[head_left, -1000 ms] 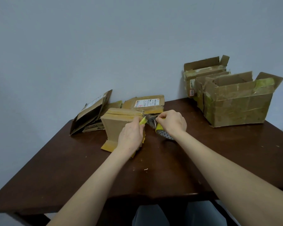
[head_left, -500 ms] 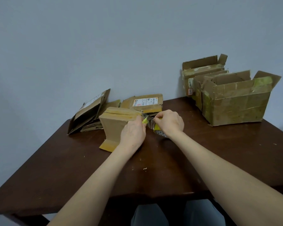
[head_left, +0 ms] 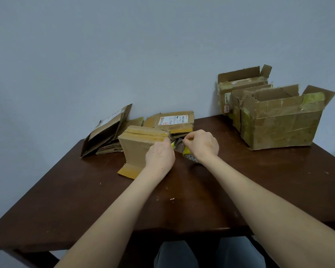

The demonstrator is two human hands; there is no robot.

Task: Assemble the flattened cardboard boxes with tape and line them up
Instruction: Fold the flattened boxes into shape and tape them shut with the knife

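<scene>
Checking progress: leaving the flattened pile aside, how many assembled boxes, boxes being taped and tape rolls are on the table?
Assembled boxes: 3
Box being taped: 1
Tape roll: 1
Total: 5

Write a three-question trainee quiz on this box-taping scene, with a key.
1. True or false: the assembled boxes stand at the table's right rear.
2. What does the right hand hold? A) a tape roll B) scissors C) a marker
3. Fill in: the ____ hand touches the upright box at mid-table.
Key: 1 true; 2 A; 3 left hand.
</scene>
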